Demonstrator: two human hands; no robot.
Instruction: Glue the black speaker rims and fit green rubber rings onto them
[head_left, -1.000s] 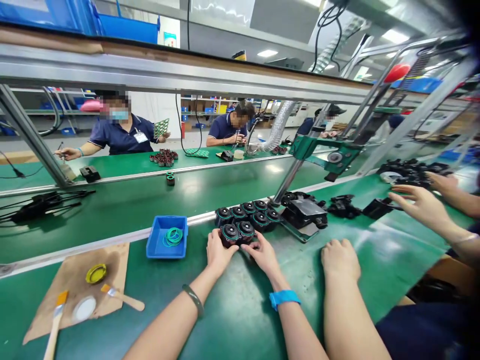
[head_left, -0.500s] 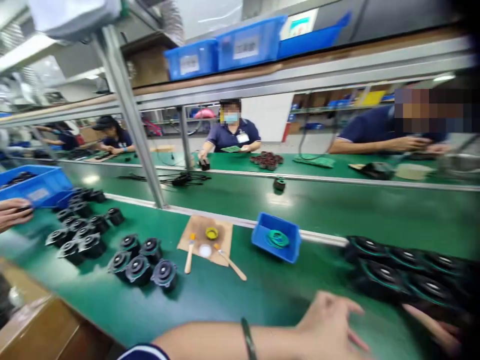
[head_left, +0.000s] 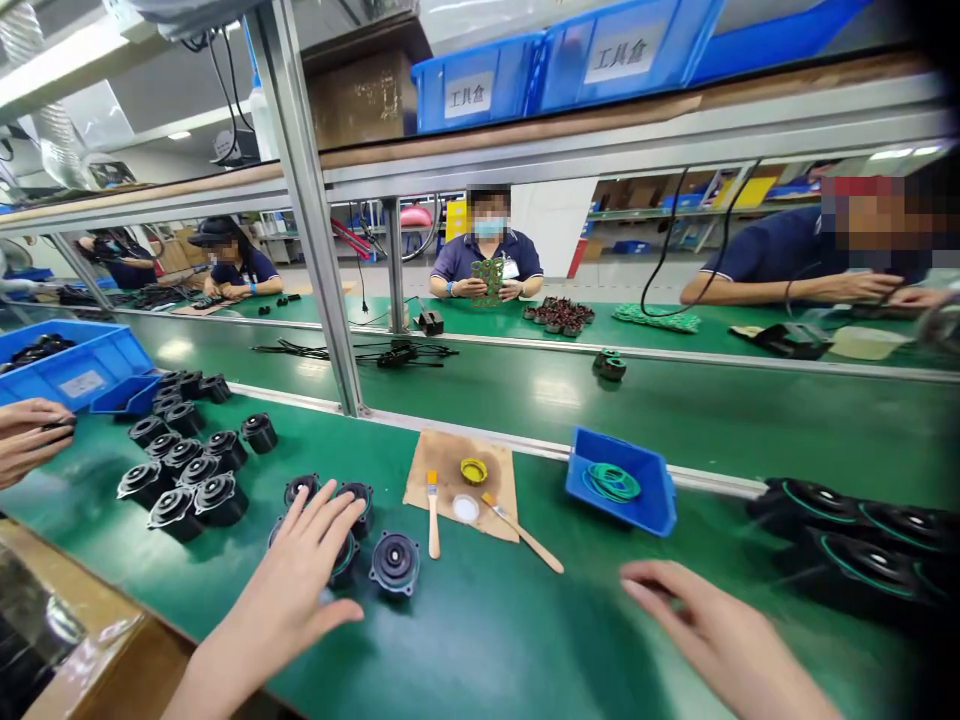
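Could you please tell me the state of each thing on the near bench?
Left hand: open, over black parts
Right hand: loosely curled, seemingly empty
Blue tray: open, holding green rings
Yellow dish: uncovered
White disc: lying flat
Paper: stained
Brushes: lying, bristles over paper
Blue bin: open, holding black pieces

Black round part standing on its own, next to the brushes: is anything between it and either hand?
Nothing visible stands between the black round part and the left hand, whose thumb is nearest. From the right hand, the handles of the longer brush and the shorter brush lie roughly across the straight path.
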